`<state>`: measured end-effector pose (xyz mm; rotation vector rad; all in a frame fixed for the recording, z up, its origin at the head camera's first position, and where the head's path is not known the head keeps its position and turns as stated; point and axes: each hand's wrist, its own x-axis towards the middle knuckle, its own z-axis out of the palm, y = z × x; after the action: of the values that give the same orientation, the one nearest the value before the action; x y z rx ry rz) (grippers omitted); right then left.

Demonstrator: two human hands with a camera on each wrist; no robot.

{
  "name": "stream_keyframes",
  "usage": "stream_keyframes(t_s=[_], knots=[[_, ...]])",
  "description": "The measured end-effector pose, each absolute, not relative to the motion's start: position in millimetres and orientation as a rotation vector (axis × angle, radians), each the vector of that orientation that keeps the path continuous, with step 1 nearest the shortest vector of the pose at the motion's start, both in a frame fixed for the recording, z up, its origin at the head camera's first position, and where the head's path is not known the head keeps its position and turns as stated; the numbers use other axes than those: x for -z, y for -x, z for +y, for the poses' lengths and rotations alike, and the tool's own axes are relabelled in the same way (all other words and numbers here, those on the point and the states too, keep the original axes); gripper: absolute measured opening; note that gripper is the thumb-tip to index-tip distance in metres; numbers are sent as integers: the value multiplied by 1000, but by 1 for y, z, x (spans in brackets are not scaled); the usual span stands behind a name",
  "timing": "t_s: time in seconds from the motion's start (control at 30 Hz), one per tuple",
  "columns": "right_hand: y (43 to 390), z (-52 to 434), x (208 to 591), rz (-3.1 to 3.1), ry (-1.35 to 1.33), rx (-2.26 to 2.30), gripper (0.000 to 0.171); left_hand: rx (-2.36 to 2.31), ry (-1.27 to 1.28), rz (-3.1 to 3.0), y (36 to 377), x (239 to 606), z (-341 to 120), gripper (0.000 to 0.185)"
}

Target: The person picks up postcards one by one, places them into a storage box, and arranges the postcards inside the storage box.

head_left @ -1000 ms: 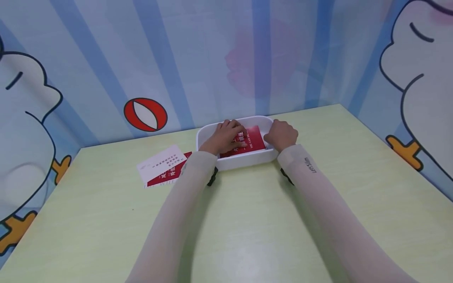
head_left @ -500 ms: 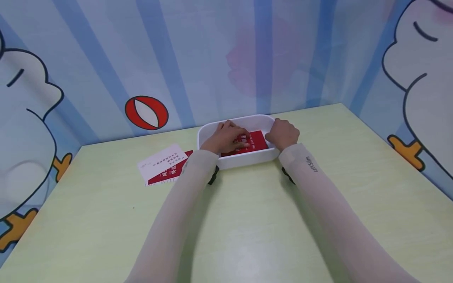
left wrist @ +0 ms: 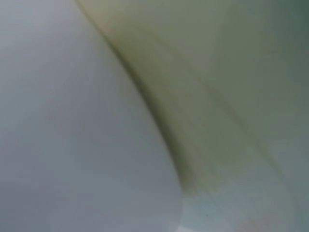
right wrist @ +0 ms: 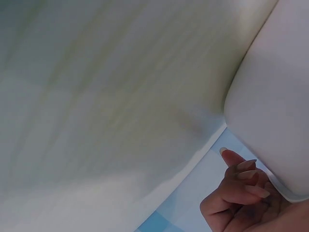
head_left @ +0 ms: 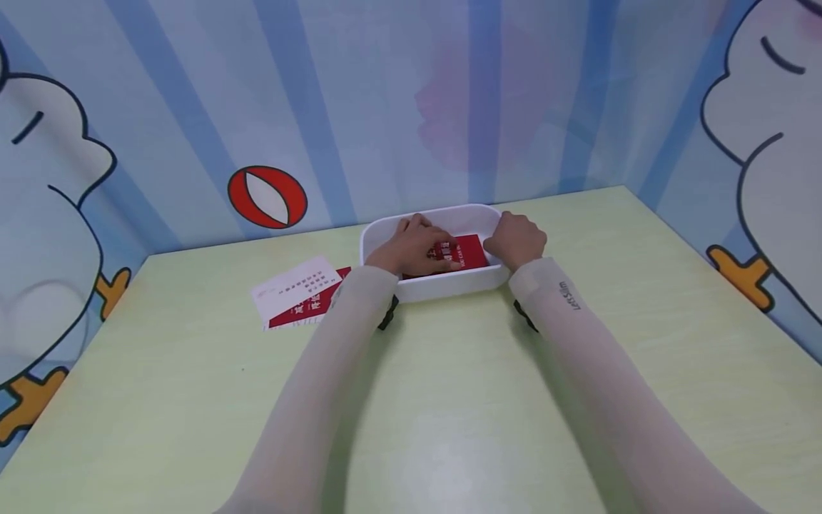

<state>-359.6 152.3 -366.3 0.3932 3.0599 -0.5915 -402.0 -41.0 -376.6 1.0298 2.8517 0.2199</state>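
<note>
A white plastic tray (head_left: 449,286) stands near the back of the table, a red card (head_left: 474,251) with white lettering lying inside it. My left hand (head_left: 414,248) reaches into the tray from the left, fingers bent over the red card and thumb along its near side. The card's left part is hidden under this hand. My right hand (head_left: 516,241) grips the tray's right end. In the right wrist view, its curled fingers (right wrist: 239,188) show against the outside of the white tray wall (right wrist: 275,96). The left wrist view shows only blurred pale surfaces, no fingers.
Left of the tray, a white card (head_left: 292,289) overlaps a red card (head_left: 308,307) on the pale green table (head_left: 411,400); my left sleeve (head_left: 334,357) covers part of it. A printed cloth wall (head_left: 398,107) rises directly behind the tray.
The red card in the tray lies lower than a second ago. My left hand has slid slightly right over it. The right hand keeps its place on the tray, and the view has tilted slightly.
</note>
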Motion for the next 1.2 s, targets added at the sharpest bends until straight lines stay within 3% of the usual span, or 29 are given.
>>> stream_keyframes(t_s=[1.2], knots=[[358, 156, 367, 3040, -420, 567, 54, -30, -1037, 2746, 403, 380, -35, 62]])
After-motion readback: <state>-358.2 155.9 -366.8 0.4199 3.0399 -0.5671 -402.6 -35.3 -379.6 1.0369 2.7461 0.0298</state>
